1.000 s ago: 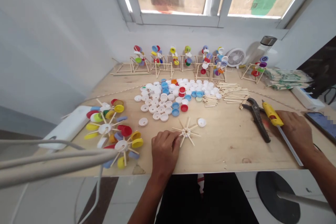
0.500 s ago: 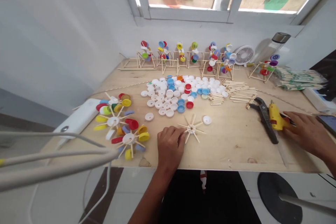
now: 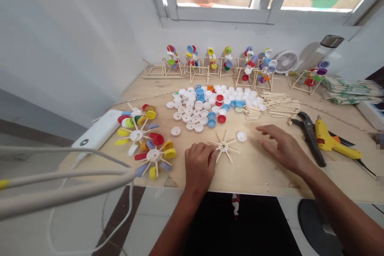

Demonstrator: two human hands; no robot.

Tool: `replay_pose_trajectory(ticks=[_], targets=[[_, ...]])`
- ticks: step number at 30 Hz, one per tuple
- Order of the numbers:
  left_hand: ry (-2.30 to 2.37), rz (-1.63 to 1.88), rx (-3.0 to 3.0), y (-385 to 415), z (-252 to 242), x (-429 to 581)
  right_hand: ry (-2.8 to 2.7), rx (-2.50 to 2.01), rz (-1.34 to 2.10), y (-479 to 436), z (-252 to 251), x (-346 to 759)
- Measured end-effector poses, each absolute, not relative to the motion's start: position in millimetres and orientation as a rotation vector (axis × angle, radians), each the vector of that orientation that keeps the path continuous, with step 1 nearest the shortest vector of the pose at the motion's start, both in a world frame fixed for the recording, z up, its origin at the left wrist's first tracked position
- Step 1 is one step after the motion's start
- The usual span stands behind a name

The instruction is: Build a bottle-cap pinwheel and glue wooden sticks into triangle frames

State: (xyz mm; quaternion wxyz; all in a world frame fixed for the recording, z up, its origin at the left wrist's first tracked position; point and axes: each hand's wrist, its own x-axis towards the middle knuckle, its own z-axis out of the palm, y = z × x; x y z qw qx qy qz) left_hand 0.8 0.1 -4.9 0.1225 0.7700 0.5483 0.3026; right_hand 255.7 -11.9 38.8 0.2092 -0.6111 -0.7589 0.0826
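My left hand [image 3: 200, 164] is closed, its thumb and fingertips pinching one spoke of a star-shaped wheel of wooden sticks [image 3: 223, 146] that lies on the table. A white bottle cap [image 3: 241, 137] sits just right of the wheel's spokes. My right hand [image 3: 283, 150] is over the table right of that cap, empty, with thumb and fingers apart. Farther right lie a black hand tool like a cutter [image 3: 310, 142] and a yellow glue gun [image 3: 334, 144], both untouched.
Behind the wheel spreads a pile of bottle caps [image 3: 198, 105], with wooden sticks [image 3: 280, 105] beside it. Wheels with coloured caps [image 3: 153, 155] lie at left near a white cable [image 3: 120, 176]. Stick frames [image 3: 199, 73], a small fan [image 3: 286, 62] and a bottle [image 3: 324, 54] stand at the back.
My right hand has left the glue gun and moved left towards the white cap. My left hand still pinches the stick wheel. The view has shifted slightly.
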Motion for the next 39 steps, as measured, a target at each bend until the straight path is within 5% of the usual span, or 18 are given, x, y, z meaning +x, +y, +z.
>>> replay_pose_trajectory(ticks=[24,39], targets=[[1.570,0.892,2.192,0.7,-2.8,0.4,-2.260,-1.463,0.405,9.3,45.5,188.9],[1.555,0.917,2.191,0.9,-3.7,0.1,-2.393,-1.526,0.211,14.7,44.4,168.4]])
